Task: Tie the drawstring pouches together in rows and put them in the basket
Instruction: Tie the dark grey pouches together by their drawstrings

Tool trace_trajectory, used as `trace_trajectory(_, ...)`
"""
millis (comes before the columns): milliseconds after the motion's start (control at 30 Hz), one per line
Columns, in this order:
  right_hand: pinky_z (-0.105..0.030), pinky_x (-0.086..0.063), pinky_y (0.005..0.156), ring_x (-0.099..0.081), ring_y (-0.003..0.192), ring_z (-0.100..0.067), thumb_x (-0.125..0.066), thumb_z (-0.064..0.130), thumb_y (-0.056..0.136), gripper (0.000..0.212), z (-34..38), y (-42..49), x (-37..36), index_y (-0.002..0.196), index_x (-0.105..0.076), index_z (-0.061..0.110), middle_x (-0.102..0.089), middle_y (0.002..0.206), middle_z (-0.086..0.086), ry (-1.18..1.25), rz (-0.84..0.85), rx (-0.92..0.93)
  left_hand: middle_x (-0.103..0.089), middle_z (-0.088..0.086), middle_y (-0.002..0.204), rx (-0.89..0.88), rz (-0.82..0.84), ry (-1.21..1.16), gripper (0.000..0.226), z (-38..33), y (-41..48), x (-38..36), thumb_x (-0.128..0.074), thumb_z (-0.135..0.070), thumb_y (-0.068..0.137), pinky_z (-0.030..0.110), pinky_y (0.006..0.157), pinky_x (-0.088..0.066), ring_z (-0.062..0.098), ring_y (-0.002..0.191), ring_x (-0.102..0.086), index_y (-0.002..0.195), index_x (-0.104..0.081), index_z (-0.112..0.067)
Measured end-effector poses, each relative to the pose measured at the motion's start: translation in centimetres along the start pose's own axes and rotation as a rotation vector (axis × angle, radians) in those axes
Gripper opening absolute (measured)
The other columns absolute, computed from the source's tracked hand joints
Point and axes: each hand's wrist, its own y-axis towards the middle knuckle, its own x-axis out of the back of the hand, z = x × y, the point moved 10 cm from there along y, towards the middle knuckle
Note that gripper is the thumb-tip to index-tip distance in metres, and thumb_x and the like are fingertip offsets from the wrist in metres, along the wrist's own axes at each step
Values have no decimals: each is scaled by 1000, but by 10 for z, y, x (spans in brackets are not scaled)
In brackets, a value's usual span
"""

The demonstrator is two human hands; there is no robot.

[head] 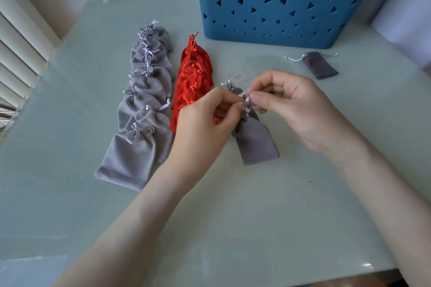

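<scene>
A pale green, glossy table (233,216) fills the corner. White slatted shutters (21,49) stand at its left. Faint reddish specks (235,76) dot its top.

bright soft daylight | faint shadows | wide-angle edge bending | sharp

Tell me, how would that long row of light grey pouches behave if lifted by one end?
Probably floppy: the row of light grey pouches looks like soft fabric joined only by thin cords, so it would likely dangle like a chain. It seems light, since each pouch lies flat, apparently empty.
</scene>
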Motion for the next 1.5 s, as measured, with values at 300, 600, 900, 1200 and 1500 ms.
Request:
trace_trajectory(300,-21,-49,76,-59,74,-5,-64,7,86,16,6,-2,-3,81,-63,22,-65,76,8,-150,-6,63,-69,-6,70,110,26,-82,11,7,0,-2,-64,-8,89,18,65,-48,5,64,-63,82,-69,-15)
trace_trajectory(600,-20,-49,77,-61,77,-6,-55,3,92,30,6,-4,-6,82,-70,27,-72,83,0,-169,-21,58,-71,-3,74,152,-43,-65,9,16,0,3,-64,-10,89,27,69,-52,12,69,-67,86,-71,-14)
trace_trajectory(900,-16,-47,65,-56,63,-3,-57,-5,89,19,-12,-2,-11,86,-61,14,-63,68,7,87,0,-97,-68,-12,72,26,-58,45,8,-1,-1,6,-63,-15,89,16,66,-48,-1,66,-61,85,-69,-20)
trace_trajectory(1200,-12,-43,55,-55,57,-1,-60,4,90,12,-20,-5,-21,85,-67,12,-65,67,6,65,40,-175,-64,-6,78,-127,-127,229,8,-16,-3,10,-61,-12,88,21,65,-48,3,73,-57,86,-66,-7)
trace_trajectory(1500,-6,-41,64,-55,61,2,-68,11,83,7,-7,-5,-7,80,-67,17,-63,66,12,-481,-73,-34,-66,-11,74,28,-21,181,6,3,-1,0,-65,-9,88,4,63,-39,-9,68,-57,86,-70,-11)
